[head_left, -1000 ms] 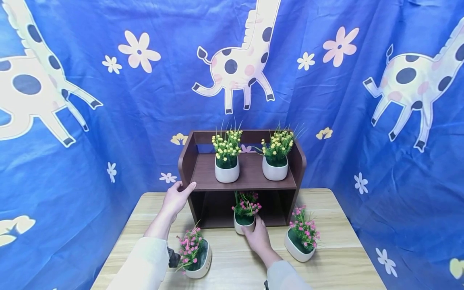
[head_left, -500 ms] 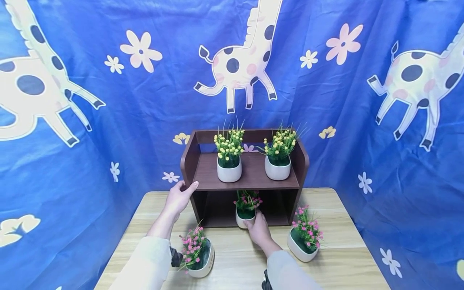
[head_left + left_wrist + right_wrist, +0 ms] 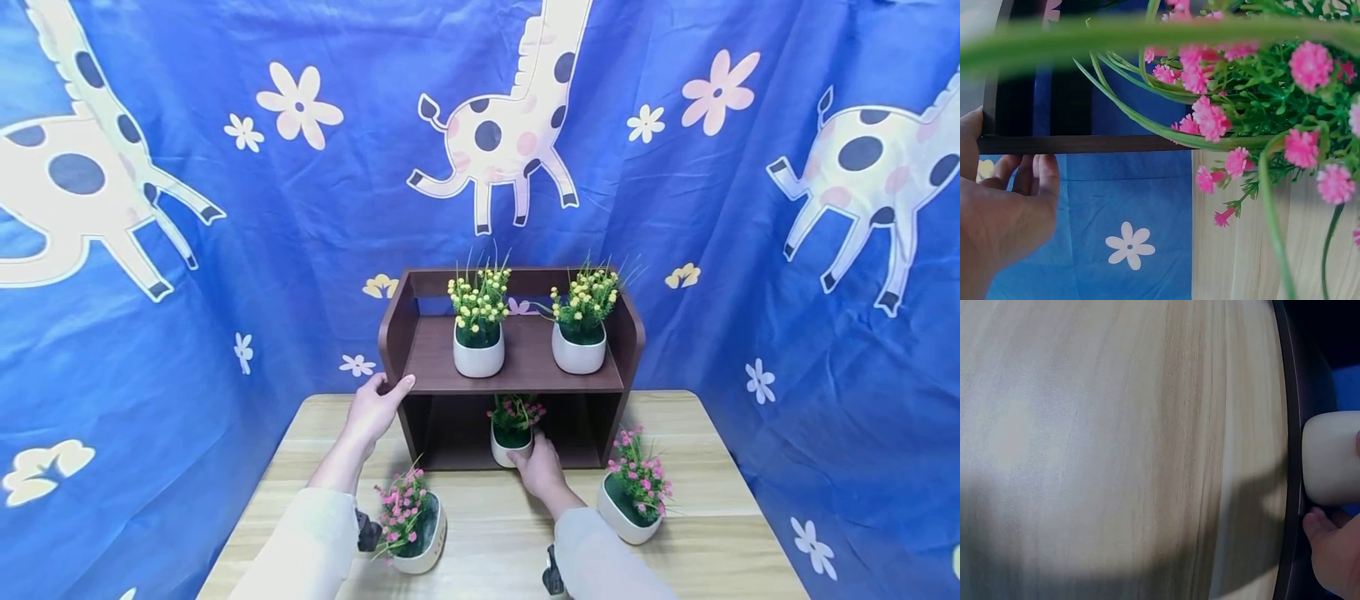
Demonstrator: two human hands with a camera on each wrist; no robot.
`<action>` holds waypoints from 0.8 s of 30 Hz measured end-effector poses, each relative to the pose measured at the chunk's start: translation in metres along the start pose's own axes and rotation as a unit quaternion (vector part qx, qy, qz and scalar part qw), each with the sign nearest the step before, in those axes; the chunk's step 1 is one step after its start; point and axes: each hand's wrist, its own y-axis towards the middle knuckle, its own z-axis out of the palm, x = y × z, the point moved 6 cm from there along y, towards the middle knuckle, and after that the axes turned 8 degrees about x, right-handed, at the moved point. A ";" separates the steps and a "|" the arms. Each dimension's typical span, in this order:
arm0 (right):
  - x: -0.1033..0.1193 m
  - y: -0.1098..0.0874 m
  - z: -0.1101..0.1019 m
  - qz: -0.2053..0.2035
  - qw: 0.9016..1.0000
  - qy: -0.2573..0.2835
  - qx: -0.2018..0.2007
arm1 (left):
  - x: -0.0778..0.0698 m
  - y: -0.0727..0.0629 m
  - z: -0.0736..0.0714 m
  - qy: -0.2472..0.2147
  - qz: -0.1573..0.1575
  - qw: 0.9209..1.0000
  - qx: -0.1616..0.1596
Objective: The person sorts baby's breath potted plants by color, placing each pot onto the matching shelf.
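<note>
A dark brown two-tier wooden shelf [image 3: 435, 367] stands at the back of the table. My left hand [image 3: 371, 410] grips its left side panel, thumb at the front edge and fingers on the outer face, as the left wrist view shows. In the lower compartment, near the front edge, is a white potted plant [image 3: 504, 454] with pink flowers, upright. My right hand [image 3: 542, 468] holds this pot by its right side. In the right wrist view the white pot [image 3: 1332, 459] sits just behind the shelf's front edge, partly cut off by the frame.
Two white pots with yellow flowers [image 3: 478, 360] [image 3: 579, 357] stand on the upper tier. A pink-flowered pot [image 3: 422, 546] is beside my left forearm, another pink-flowered pot [image 3: 628, 517] right of my right hand. A blue giraffe-print curtain [image 3: 315, 217] surrounds the wooden table [image 3: 480, 533].
My right hand has moved the pink-flowered pot back, from the shelf's front edge into the lower compartment. The left hand keeps its grip on the side panel. The head view has shifted slightly.
</note>
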 end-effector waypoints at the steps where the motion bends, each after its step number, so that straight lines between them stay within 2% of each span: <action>1: -0.004 0.002 0.002 -0.002 1.000 -0.003 -0.006 | 0.000 0.000 0.000 -0.002 0.001 1.000 -0.001; 4: -0.018 0.010 0.011 -0.003 1.000 -0.006 -0.019 | 0.001 0.001 0.001 -0.005 -0.001 1.000 -0.003; 11: -0.043 0.025 0.029 0.003 1.000 -0.001 -0.018 | -0.001 0.002 0.001 0.002 0.000 1.000 -0.006; 19: -0.044 0.017 0.028 -0.024 0.998 0.031 -0.057 | -0.002 0.002 0.002 0.001 -0.004 1.000 0.000; 24: -0.017 -0.011 0.010 -0.049 0.994 0.041 -0.092 | 0.000 0.002 0.001 0.001 -0.006 1.000 0.002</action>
